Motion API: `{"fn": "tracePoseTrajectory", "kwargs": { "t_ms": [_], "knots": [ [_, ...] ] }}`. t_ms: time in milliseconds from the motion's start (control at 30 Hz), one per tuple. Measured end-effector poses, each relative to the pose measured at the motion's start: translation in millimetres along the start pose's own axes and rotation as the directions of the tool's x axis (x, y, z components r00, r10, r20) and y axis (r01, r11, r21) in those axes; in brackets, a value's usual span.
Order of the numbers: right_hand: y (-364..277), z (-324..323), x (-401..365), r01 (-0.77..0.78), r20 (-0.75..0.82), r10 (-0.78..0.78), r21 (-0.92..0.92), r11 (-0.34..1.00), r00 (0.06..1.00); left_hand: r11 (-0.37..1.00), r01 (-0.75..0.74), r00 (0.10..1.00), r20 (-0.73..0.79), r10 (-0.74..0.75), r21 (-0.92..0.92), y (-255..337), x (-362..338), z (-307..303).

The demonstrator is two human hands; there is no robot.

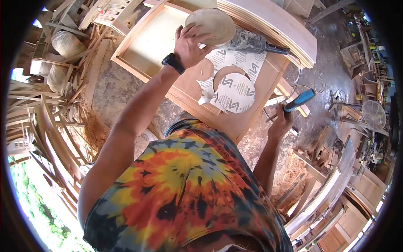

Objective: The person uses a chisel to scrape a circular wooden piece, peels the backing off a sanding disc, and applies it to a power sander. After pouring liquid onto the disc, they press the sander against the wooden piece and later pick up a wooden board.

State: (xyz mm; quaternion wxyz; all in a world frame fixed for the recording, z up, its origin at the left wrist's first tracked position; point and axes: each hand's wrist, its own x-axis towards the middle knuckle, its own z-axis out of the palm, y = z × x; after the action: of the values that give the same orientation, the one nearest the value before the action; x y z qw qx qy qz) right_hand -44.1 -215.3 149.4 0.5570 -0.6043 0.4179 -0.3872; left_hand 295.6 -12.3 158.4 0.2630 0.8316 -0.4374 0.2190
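Observation:
Near the top of the head view, my left hand (191, 47) has its fingers spread against a round beige disc (211, 26). Beside the disc lies a grey power tool (247, 40) with a dark cord. My right hand (280, 122) is wrapped round the handle of a blue tool (303, 99), off the right side of the workbench. White printed sheets (247, 59) and a round printed disc (235, 93) lie on the brown bench (252, 119). Part of the left hand's grip is hidden by the disc.
A shallow wooden tray (145, 46) rests at the upper left of the bench, and stacked pale boards (289, 31) lie along its far side. Wood scraps (54, 122) are piled at the left. A fan (373, 114) stands at the far right.

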Motion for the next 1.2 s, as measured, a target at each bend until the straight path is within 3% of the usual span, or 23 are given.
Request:
{"fn": "tracePoseTrajectory", "kwargs": {
  "t_ms": [33,67,100,167,200,367,433,567,633,733,767,833,900,967,1000,1033,1133,1200],
  "knots": [
    [-7.8,0.5,1.4,0.047,0.036,-0.046,-0.037,0.998,0.998,1.0,-0.007,1.0,0.002,0.007,0.009,1.1,-1.2,3.8],
    [0.8,-10.9,9.4,0.104,0.064,-0.09,-0.264,0.959,0.994,0.999,0.023,0.998,0.05,-0.025,0.038,1.4,-2.3,7.6],
    [-0.4,-15.2,12.6,0.101,0.063,-0.088,-0.252,0.962,0.994,0.996,0.052,0.994,0.095,-0.059,0.069,1.7,-1.3,10.7],
    [-1.8,-23.7,14.8,-0.051,0.06,0.087,-0.449,0.892,0.994,0.997,0.042,0.996,0.082,-0.046,0.06,-0.2,-1.5,15.5],
    [-0.2,-24.5,13.4,-0.007,0.091,0.038,-0.318,0.948,0.995,0.999,0.035,0.997,0.068,-0.037,0.039,-3.2,-2.7,18.2],
    [0.5,-46.1,-2.4,-0.129,0.124,0.178,-0.328,0.936,0.976,0.999,-0.011,0.996,0.093,0.006,0.05,-16.3,-6.6,22.7],
    [14.6,-57.3,-8.4,-0.076,0.29,0.118,-0.153,0.985,0.95,0.999,-0.009,0.996,0.092,0.006,0.039,-11.7,-2.2,19.0],
    [22.9,-57.0,-23.1,-0.082,0.441,-0.002,0.171,0.982,0.897,0.999,-0.003,0.997,0.071,0.0,0.038,-8.2,1.9,12.8],
    [14.6,-50.2,-32.9,-0.073,0.461,-0.013,0.17,0.983,0.888,0.999,-0.025,0.997,0.069,0.023,0.02,-7.8,2.1,13.0],
    [4.8,-31.8,-49.7,-0.336,0.495,0.096,0.423,0.841,0.864,0.996,-0.074,0.996,0.052,0.072,0.042,-4.1,2.5,12.2],
    [0.1,-23.3,-56.4,-0.334,0.474,0.103,0.435,0.836,0.874,0.994,-0.103,0.995,0.007,0.103,0.038,-1.7,2.8,12.5],
    [-17.5,1.9,-72.2,-0.518,0.489,0.224,0.627,0.581,0.843,0.987,-0.159,0.987,-0.026,0.159,0.018,-5.6,6.5,14.5],
    [-19.9,24.3,-87.5,-0.508,0.427,0.287,0.62,0.598,0.858,0.982,-0.185,0.978,-0.106,0.18,-0.034,-14.1,12.2,19.0],
    [-14.2,43.0,-101.9,-0.477,0.384,0.346,0.327,0.816,0.856,0.967,-0.057,0.998,-0.018,0.054,-0.248,-24.3,29.0,11.0],
    [-15.2,51.7,-107.8,-0.459,0.383,0.348,0.249,0.853,0.856,0.943,-0.056,0.998,-0.008,0.056,-0.328,-24.7,38.3,-0.2],
    [-15.8,61.1,-115.7,-0.461,0.351,0.36,0.267,0.846,0.864,0.88,-0.22,0.975,-0.111,0.19,-0.421,-39.5,45.8,5.4],
    [-17.2,95.8,-137.9,-0.391,0.286,0.308,0.304,0.869,0.908,0.811,-0.31,0.934,-0.001,0.357,-0.496,-72.2,55.8,-0.1],
    [-34.8,125.6,-158.5,-0.332,0.176,0.283,0.412,0.849,0.943,0.76,-0.306,0.849,0.196,0.491,-0.574,-88.8,60.4,-3.6]
  ]
}}
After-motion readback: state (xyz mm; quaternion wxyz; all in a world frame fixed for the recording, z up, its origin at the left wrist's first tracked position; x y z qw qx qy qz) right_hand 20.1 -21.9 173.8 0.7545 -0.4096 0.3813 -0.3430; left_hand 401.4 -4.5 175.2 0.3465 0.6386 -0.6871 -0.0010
